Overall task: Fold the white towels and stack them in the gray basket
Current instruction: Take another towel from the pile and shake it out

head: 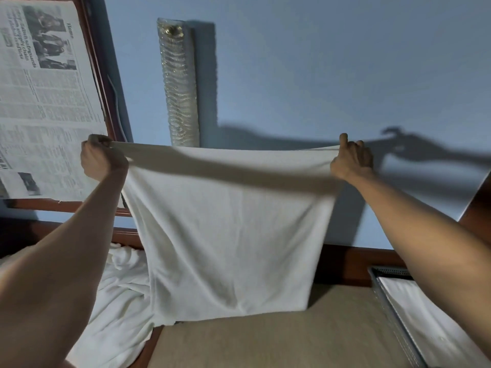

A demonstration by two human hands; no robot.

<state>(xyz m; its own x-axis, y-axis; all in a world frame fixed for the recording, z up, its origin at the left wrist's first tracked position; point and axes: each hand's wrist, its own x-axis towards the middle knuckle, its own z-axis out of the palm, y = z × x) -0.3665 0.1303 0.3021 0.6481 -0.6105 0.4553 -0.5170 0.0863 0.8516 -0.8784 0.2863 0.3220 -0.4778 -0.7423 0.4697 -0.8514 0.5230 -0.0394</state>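
Head view: left hand is clenched on the upper left corner of a white towel, and right hand pinches the upper right corner, thumb up. The top edge is pulled nearly taut between the two hands, with a slight sag mid-span. The towel hangs flat below both hands, and its bottom edge just meets the tan surface.

Below the left forearm is a crumpled pile of white towels, unfolded. Below the right forearm is the gray basket, with white folded cloth already in it. How many layers it holds I can't tell. A newspaper sheet on the wall sits above the left hand and plays no part in the task.

Step, as I read it: towel spread out and squared, first fold not yet made.

The next move likely calls for:
- bringing the hands together corner to corner, or laying the towel on the tan surface and folding it there
- keeping the top edge tensioned so the corners line up
- folding it down small enough to fit the basket
- setting it in the basket on the right-hand side, on top of the cloth there

The pile suggests several towels are left.
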